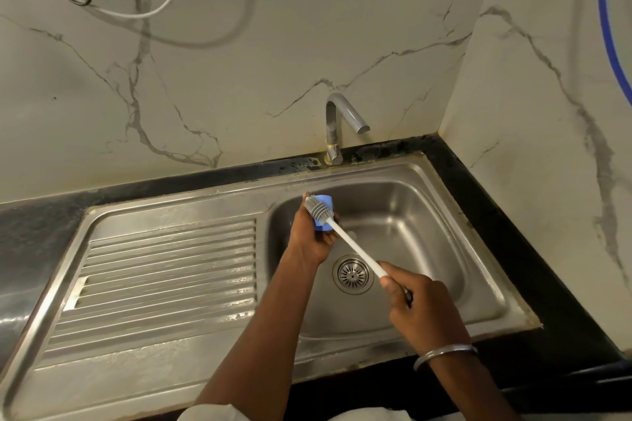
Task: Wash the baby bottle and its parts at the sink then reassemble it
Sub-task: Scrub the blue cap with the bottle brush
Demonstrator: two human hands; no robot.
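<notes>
My left hand [309,239] grips a small blue bottle part [325,201] above the left side of the steel sink basin [403,215]. My right hand [415,301] holds the white handle of a bottle brush [355,246]. The brush's grey silicone bristle head lies across the blue part. My left fingers hide most of the blue part. No other bottle pieces are visible.
A grey tap [337,126] stands behind the basin, with no water running from it. The round drain [352,273] lies under the brush handle. A ribbed steel drainboard [164,277] stretches to the left. Black countertop [513,215] borders the sink, and marble walls close in behind and to the right.
</notes>
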